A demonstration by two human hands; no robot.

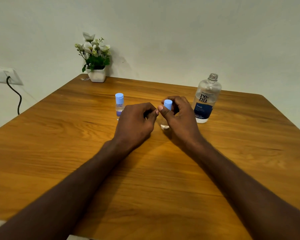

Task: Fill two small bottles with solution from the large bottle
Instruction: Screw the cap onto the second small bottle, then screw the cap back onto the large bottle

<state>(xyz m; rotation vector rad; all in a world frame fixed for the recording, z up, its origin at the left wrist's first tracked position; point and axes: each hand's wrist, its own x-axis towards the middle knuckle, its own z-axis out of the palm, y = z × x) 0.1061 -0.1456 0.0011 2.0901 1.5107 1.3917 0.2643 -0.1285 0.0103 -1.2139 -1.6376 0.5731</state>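
A small clear bottle (pixel 164 125) stands on the wooden table (pixel 145 179) between my hands. My right hand (pixel 178 116) pinches its blue cap (pixel 168 103) between thumb and curled fingers. My left hand (pixel 135 122) is curled, with thumb and forefinger tips meeting at the bottle's neck just below the cap. A second small bottle (pixel 119 105) with a closed blue cap stands upright just left of my left hand, holding some liquid. The large clear solution bottle (pixel 205 99) with a blue label stands uncapped to the right of my right hand.
A white pot of artificial flowers (pixel 96 66) sits at the table's far left corner against the wall. A wall socket with a black cable (pixel 16 94) is at the left. The table's near half holds only my forearms.
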